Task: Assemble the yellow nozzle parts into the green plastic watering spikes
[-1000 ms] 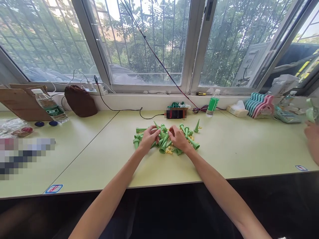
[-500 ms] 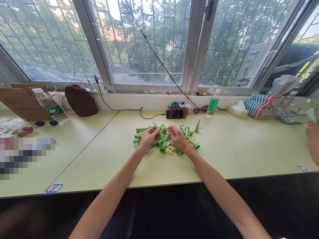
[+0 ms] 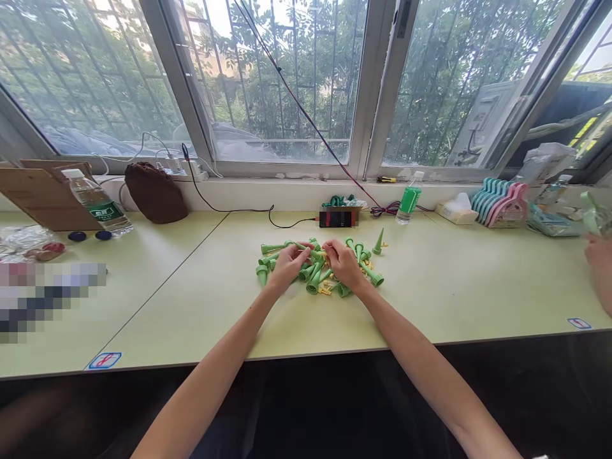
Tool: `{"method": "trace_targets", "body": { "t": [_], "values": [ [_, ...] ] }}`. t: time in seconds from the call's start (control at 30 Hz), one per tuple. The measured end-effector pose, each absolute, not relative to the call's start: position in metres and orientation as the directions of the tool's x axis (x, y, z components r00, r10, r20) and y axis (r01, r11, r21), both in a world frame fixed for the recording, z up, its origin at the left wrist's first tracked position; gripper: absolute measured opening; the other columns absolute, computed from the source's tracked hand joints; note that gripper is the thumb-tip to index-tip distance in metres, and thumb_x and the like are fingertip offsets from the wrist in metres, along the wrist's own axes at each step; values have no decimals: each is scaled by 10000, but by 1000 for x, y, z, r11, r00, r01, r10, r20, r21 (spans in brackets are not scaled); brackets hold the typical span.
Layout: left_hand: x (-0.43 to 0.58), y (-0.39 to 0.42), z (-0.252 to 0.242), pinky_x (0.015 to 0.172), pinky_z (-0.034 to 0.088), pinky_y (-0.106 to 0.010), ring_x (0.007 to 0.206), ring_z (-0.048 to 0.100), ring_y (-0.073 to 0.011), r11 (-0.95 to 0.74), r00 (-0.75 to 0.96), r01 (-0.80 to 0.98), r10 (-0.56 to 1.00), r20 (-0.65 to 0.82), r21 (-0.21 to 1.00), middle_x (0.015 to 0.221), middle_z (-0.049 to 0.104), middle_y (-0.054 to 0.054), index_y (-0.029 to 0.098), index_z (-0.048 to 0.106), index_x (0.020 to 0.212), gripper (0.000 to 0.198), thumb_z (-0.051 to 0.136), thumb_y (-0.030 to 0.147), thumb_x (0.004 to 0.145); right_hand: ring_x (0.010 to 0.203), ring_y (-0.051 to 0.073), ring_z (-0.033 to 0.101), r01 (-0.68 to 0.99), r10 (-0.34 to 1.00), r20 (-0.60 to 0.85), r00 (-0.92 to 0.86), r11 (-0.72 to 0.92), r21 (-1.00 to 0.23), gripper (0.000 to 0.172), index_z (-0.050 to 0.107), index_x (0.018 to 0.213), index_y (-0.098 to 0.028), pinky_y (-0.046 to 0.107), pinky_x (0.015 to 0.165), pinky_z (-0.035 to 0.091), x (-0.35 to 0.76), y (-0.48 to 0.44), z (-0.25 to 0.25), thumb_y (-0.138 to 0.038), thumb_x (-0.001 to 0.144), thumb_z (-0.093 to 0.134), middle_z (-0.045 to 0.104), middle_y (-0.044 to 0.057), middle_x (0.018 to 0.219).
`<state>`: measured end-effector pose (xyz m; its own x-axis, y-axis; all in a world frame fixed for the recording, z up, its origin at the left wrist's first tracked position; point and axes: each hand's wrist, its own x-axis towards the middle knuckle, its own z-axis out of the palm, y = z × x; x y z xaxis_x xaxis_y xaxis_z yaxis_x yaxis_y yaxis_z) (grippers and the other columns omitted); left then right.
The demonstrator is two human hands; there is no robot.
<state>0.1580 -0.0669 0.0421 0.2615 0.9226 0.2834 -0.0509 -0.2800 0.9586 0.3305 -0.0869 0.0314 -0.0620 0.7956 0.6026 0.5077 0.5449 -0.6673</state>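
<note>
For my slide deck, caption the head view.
Left hand holds a green cone, right hand close beside it, amid other green cones and small yellow pieces.

The worktop (image 3: 478,280) lay open on both sides of the heap of green cones (image 3: 313,285) and, between the forearms (image 3: 236,331), in front of it. Behind, a dark device (image 3: 335,218) and its black cable (image 3: 248,211) blocked the way; rear right, an upright cone (image 3: 378,243) and green-labelled bottle (image 3: 408,199) did.
</note>
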Motion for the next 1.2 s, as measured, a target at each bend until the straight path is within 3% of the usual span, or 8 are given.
{"method": "trace_targets", "body": {
  "t": [0.23,1.2],
  "values": [
    [158,-65,40,714,524,-280,679,610,-117,-352,270,5,902,338,936,968,674,-64,153,682,981,307,645,404,807,555,132,477,518,797,603,-34,530,-672,309,566,858,-201,245,588,366,331,-87,32,-398,989,367,515,-24,619],
    [160,-76,50,750,515,-300,755,597,-143,-420,358,99,861,361,902,1017,675,-69,169,683,1022,303,585,392,841,542,142,452,591,792,610,-17,500,-633,304,562,852,-206,251,569,329,335,-83,28,-385,987,356,511,-21,608]
  ]
}}
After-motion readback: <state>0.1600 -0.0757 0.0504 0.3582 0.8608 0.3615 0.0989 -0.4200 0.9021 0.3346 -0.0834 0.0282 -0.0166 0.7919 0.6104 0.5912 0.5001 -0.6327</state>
